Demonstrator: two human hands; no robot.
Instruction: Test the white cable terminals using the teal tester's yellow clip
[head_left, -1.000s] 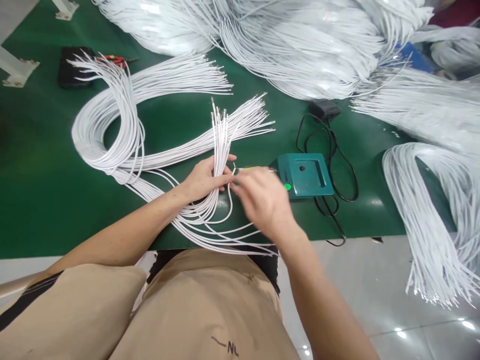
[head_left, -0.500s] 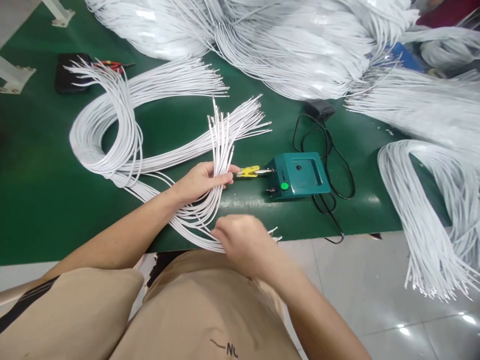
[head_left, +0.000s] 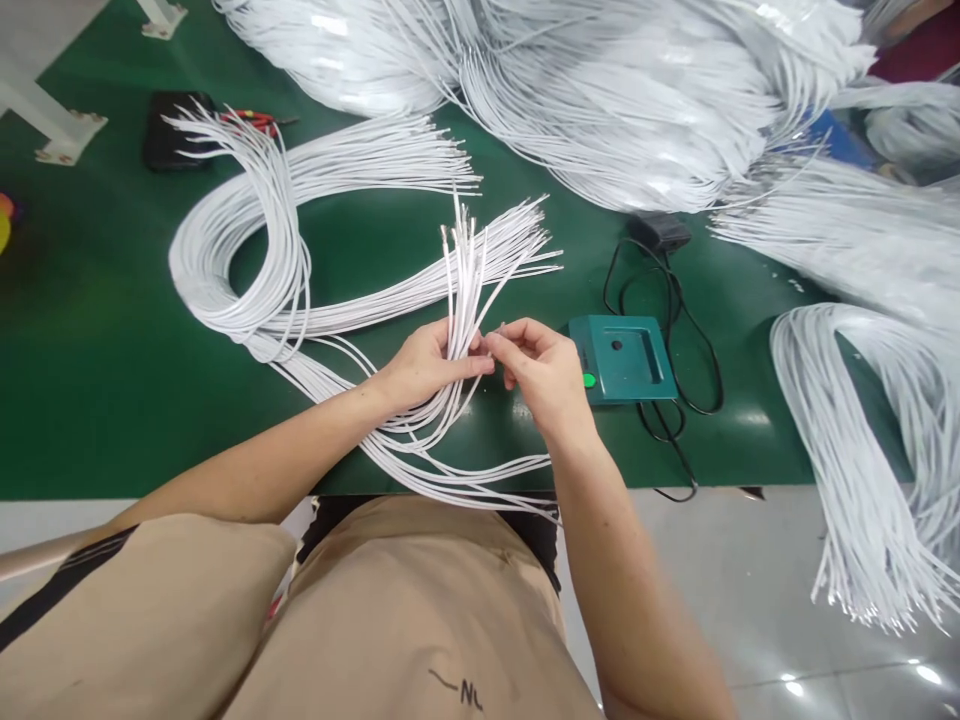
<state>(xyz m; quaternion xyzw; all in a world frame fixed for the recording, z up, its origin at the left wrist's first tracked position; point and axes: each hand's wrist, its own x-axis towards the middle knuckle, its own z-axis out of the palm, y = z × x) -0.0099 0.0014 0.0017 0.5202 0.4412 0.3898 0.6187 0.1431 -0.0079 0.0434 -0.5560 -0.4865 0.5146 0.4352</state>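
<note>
Head view: my left hand is closed round a bundle of thin white flexible wires, mid-table on the green mat, tips fanning towards the far side. My right hand pinches one wire's end, just left of the small teal plastic box. Wires look light, limp and slick; I'd grip just below the stripped tips.

**Reporter:** What lies on the green surface?

**Photographer:** White wires. Fanned wires sit under the left grip, with a looped bundle to its left. Heaps lie far beyond.

**Reporter:** And by the right grip?

**Photographer:** A teal box is just to its right, with a black cord and an adapter beyond. A black case and red-handled cutters lie far left.
</note>
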